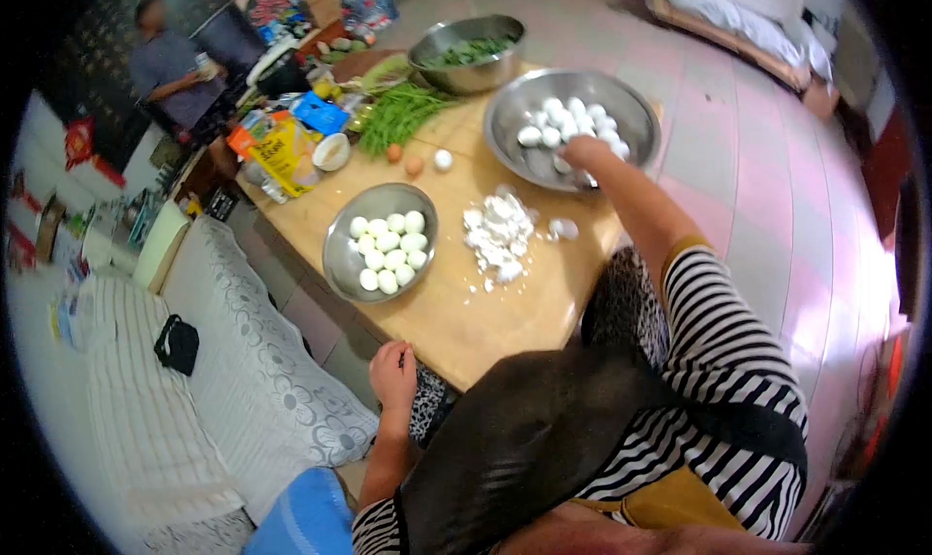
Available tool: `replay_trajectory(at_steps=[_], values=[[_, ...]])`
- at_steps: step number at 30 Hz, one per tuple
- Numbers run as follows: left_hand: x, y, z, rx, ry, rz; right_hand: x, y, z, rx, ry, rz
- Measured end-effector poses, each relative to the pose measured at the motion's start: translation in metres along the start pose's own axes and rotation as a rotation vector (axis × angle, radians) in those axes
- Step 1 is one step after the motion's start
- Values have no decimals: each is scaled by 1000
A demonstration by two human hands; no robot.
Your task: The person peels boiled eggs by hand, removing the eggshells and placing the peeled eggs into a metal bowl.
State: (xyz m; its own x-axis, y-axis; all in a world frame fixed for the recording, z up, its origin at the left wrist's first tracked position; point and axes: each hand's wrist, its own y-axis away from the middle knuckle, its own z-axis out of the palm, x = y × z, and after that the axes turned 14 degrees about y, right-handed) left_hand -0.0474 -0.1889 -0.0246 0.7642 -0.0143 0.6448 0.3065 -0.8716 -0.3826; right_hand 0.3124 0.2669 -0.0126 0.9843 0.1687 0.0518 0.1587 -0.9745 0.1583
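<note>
My right hand (586, 157) reaches over the near rim of the large steel bowl (502, 137), beside the white eggs (551, 135) in it; its fingertips are hard to make out. Near the table's front left edge, my left hand (393, 370) is held low with its fingers curled together, and nothing shows in them. A smaller steel bowl (340, 254) holds several peeled eggs (394, 240). Between the bowls lies a pile of broken eggshell (500, 233), with a bigger shell piece (563, 229) to its right.
Two brown eggs (415, 166) and a white egg (444, 160) lie behind the smaller bowl. Green stalks (400, 116), packets (289, 157) and a bowl of greens (466, 73) stand farther back. A person (175, 69) is at the back left; a sofa (262, 361) is left.
</note>
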Motion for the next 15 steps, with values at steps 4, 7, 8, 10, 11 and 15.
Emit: replay_trajectory(at_steps=[4, 7, 8, 10, 11, 15], values=[[0, 1, 1, 29, 29, 13, -20, -6, 6, -63, 87, -84], [-5, 2, 1, 38, 48, 11, -24, 23, -8, 2, 112, -191], [-5, 1, 1, 64, 60, 4, -29, 33, -17, 22, 137, -213], [-4, 2, -1, 19, 9, -11, -24, 16, -2, 15, 91, -325], [-3, 1, -2, 6, 11, -25, -24, 14, -3, -37, 109, -377], [5, 3, -5, 46, 22, -49, -16, 30, -13, 50, -174, -354]])
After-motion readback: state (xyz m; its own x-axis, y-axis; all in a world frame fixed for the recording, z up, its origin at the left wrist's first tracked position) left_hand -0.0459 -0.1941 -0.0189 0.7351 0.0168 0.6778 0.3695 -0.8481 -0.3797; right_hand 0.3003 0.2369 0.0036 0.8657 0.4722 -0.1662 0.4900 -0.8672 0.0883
